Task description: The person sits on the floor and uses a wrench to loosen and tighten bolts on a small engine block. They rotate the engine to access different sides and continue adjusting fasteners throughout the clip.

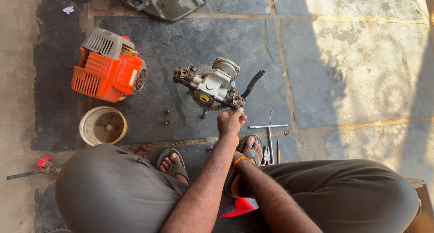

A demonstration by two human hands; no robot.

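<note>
On stone floor, left hand (pixel 231 121) gripping grey pump assembly (pixel 210 86), right hand hidden

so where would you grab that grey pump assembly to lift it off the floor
Take the grey pump assembly by its blocky middle body, coming from above on the person's side. The black hose is too bendy to lift by, and the sprocket teeth underneath are sharp. The left hand already touches its near end.

Outdoor repair workshop: stone floor (pixel 352 56); orange engine (pixel 108 65); T-wrench (pixel 270 133).
</note>
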